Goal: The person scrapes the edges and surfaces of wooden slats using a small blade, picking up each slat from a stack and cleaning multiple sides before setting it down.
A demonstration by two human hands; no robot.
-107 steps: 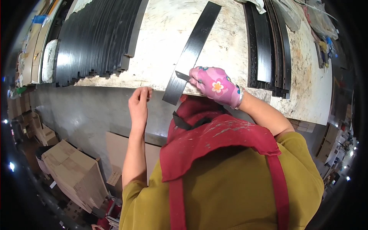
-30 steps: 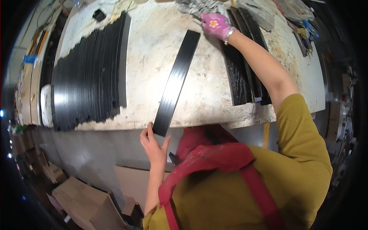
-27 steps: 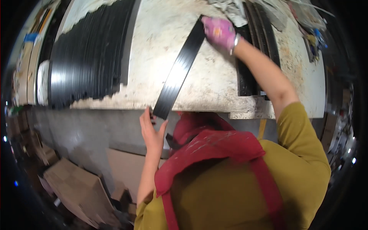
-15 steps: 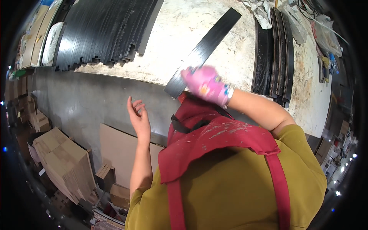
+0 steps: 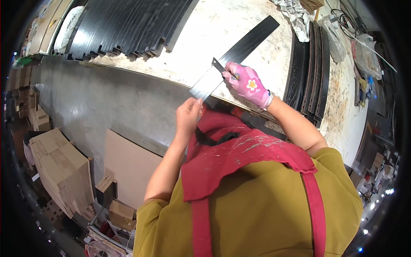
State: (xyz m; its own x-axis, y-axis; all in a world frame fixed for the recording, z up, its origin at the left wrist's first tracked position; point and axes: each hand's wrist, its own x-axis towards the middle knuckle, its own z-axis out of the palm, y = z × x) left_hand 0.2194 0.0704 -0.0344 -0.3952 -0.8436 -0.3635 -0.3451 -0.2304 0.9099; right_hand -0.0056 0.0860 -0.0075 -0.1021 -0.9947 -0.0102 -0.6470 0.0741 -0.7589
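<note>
A long flat black board (image 5: 252,39) lies slantwise on the pale, stained worktable (image 5: 201,32), its near end jutting past the front edge. My bare left hand (image 5: 188,116) is closed on that near end, the fingertips pinching its corner. In a pink flowered glove, my right hand (image 5: 249,85) grips a small, flat dark tool (image 5: 218,65) with a hole in its end. This tool sits over the board, partway along it; whether it touches the surface I cannot tell. The palm side of the glove is hidden.
Many black boards stand packed in a row (image 5: 128,25) at the table's far left. Another stack of dark strips (image 5: 310,70) is at right, near crumpled wrapping and plastic bags (image 5: 366,55). Cardboard boxes (image 5: 64,167) and a large brown sheet (image 5: 128,160) stand at lower left.
My left hand has moved right, from open in the air to the board's near end. The right hand has shifted right, and the dark tool now shows in it.
</note>
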